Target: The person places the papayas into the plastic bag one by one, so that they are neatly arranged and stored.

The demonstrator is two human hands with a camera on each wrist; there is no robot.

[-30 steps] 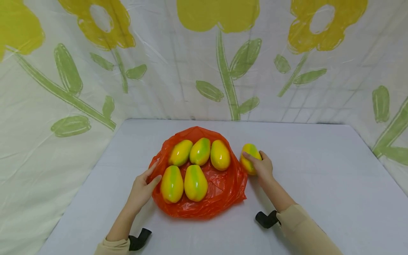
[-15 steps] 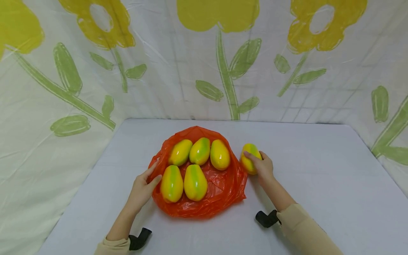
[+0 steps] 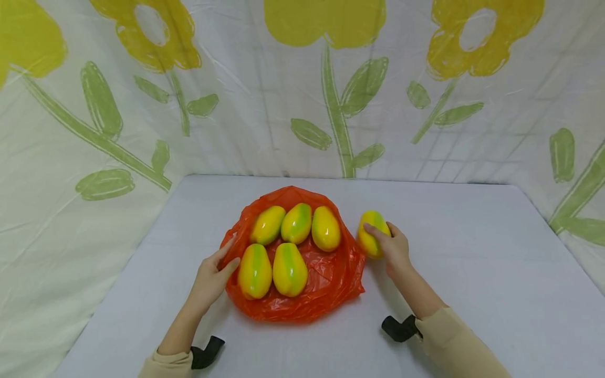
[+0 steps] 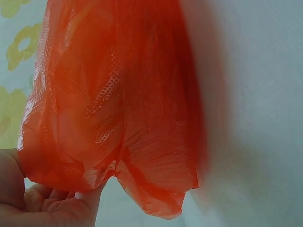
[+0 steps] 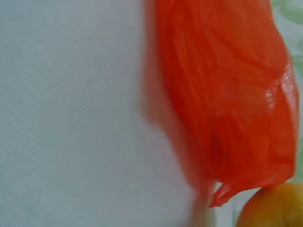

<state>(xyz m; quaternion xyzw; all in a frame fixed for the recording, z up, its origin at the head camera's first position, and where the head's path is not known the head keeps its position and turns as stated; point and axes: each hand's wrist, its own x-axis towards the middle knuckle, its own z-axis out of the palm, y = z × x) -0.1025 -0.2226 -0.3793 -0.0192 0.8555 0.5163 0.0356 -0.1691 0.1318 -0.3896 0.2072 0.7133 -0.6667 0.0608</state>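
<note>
An opened red plastic bag (image 3: 302, 314) sits on the table, its mouth spread upward. Several yellow papayas with green streaks lie inside, two in a nearer row, such as this near papaya (image 3: 290, 270), and the others behind. My left hand (image 3: 208, 281) holds the bag's left edge between thumb and fingers; the left wrist view shows its fingers partly behind the red plastic (image 4: 85, 118). Just outside the bag's right side, my right hand (image 3: 397, 252) grips another papaya (image 3: 367, 245). Only part of that papaya (image 5: 274, 208) shows in the right wrist view, below the bag.
The table (image 3: 472, 252) has a white cover. A white curtain (image 3: 255, 121) with painted yellow flowers hangs behind it and along the sides. A black angled piece (image 3: 208, 353) is at the left wrist, and a similar black piece (image 3: 399, 329) is at the right.
My right hand has shifted very slightly to the right with the papaya in its grip. The left hand and the bag stay practically where they were.
</note>
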